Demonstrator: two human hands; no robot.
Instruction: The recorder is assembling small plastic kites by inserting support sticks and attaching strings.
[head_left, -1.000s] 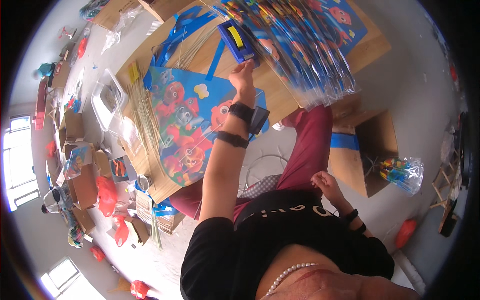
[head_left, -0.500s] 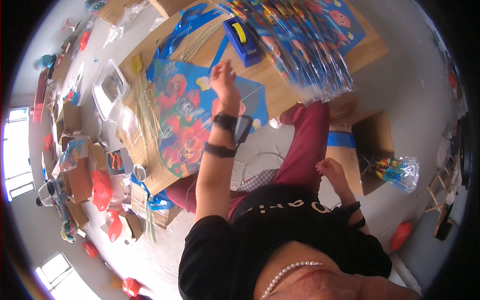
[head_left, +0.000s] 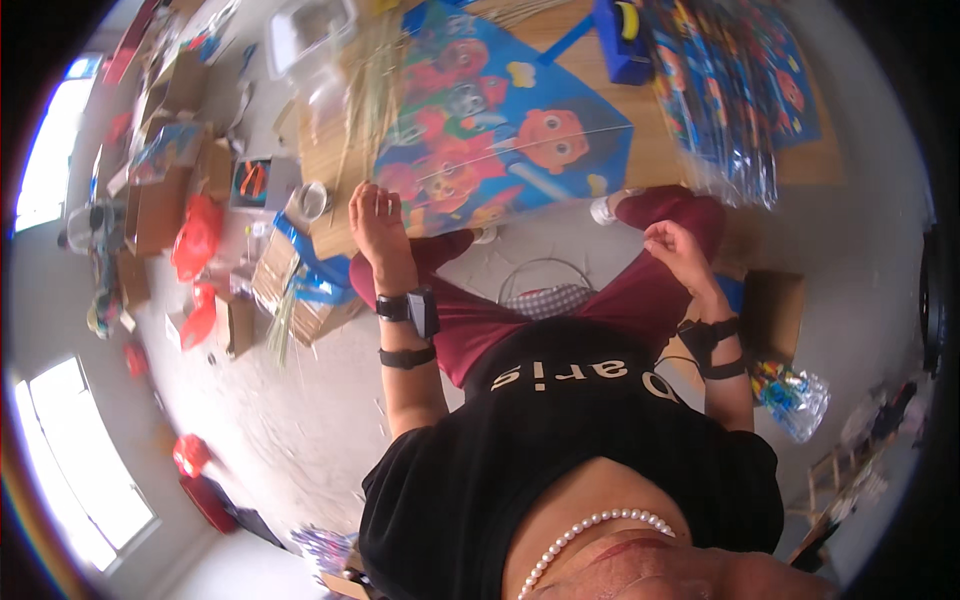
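A blue kite sheet (head_left: 470,150) printed with cartoon figures lies flat on the wooden table, a thin pale rod or line running across it. My left hand (head_left: 380,235) is at the table's near edge, by the sheet's lower left corner. Its fingers are loosely bent and slightly apart, and nothing shows in them. Over my right thigh hovers my right hand (head_left: 685,260), away from the table, fingers half curled with no object visible. A blue tape dispenser (head_left: 625,45) with yellow tape stands beyond the sheet, to the right.
Bagged, colourful printed packs (head_left: 715,100) pile up on the table's right side. Thin pale sticks (head_left: 370,85) lie at the left, near a white plastic tub (head_left: 310,35). A tape roll (head_left: 312,202) sits at the left corner. An open cardboard box (head_left: 772,315) stands right of my leg.
My left hand has drawn back from over the kite sheet to the table's near left edge. My right hand remains near my right thigh. The view has shifted, showing the table higher up.
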